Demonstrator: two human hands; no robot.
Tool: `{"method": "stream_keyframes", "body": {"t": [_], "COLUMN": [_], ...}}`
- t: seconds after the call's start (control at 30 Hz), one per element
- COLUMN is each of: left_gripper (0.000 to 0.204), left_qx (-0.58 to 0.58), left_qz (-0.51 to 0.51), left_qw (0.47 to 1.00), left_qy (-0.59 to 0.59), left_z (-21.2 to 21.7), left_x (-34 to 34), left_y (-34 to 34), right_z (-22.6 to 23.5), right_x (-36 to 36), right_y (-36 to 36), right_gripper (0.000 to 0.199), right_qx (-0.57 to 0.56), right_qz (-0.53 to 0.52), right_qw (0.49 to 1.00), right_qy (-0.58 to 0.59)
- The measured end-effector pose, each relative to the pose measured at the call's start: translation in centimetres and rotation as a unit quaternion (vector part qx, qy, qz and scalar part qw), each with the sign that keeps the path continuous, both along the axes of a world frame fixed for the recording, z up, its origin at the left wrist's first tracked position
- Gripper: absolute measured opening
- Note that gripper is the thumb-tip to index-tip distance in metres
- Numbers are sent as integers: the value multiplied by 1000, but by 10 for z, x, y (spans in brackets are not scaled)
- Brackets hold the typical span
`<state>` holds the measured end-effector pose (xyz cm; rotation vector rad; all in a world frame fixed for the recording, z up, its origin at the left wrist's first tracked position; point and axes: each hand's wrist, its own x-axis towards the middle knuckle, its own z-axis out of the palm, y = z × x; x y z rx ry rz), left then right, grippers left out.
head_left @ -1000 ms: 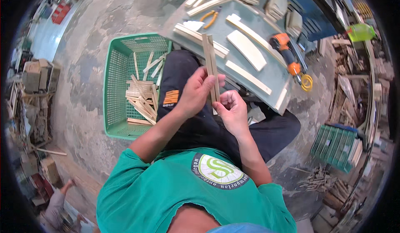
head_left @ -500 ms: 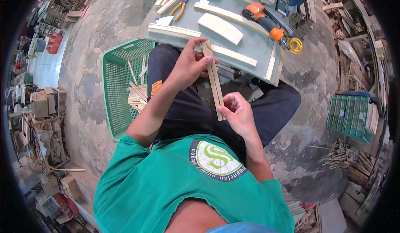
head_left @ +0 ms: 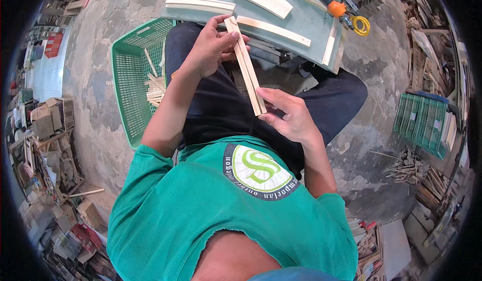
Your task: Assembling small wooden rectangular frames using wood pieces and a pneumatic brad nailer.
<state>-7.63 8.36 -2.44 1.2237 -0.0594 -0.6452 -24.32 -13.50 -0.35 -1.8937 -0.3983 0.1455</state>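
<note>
Over my lap I hold a pair of pale wooden strips [head_left: 244,65] lying side by side, with a dark seam along their length. My left hand [head_left: 215,46] grips the far end, thumb on top and fingers underneath. At the near end, my right hand [head_left: 290,111] pinches the strips between thumb and fingers. Just beyond, on the worktable [head_left: 201,16], lie a single wooden strip [head_left: 273,31] and a stack of strips [head_left: 200,5]. A wider, curved wooden piece [head_left: 262,0] rests farther back.
An orange and black power tool [head_left: 329,2] with a coiled yellow hose [head_left: 360,26] lies at the table's right. A green plastic basket [head_left: 123,85] of wood offcuts stands left of my leg. Green crates [head_left: 420,125] and scrap wood [head_left: 416,173] are on the right.
My right hand has shifted its grip at the near end, and the strips have turned to show a broader face. The view has tilted, so the table sits higher in the picture.
</note>
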Motion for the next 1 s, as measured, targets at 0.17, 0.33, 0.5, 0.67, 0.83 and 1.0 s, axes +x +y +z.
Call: {"method": "stream_keyframes", "body": {"t": [0.17, 0.33, 0.5, 0.67, 0.83, 1.0], "left_gripper": [59, 64, 31, 20, 30, 40], "left_qx": [-8, -26, -71, -8, 101, 534], "left_qz": [32, 76, 136, 288, 408, 250], "left_qw": [999, 997, 988, 957, 901, 796], "left_qy": [7, -9, 23, 14, 104, 141], "left_z": [-1, -4, -10, -15, -101, -283], "left_x": [1, -6, -18, -17, -9, -40], "left_y": [16, 30, 54, 133, 281, 377], "right_z": [8, -21, -8, -13, -28, -56], "right_x": [10, 20, 39, 62, 72, 76], "right_y": [15, 35, 78, 116, 120, 108], "right_gripper": [62, 30, 27, 28, 26, 23], "right_qx": [30, 162, 189, 143, 70, -14], "right_qz": [-11, -77, -34, 24, 4, -62], "right_qw": [998, 959, 953, 963, 954, 937], "right_qy": [56, 222, 234, 225, 293, 344]}}
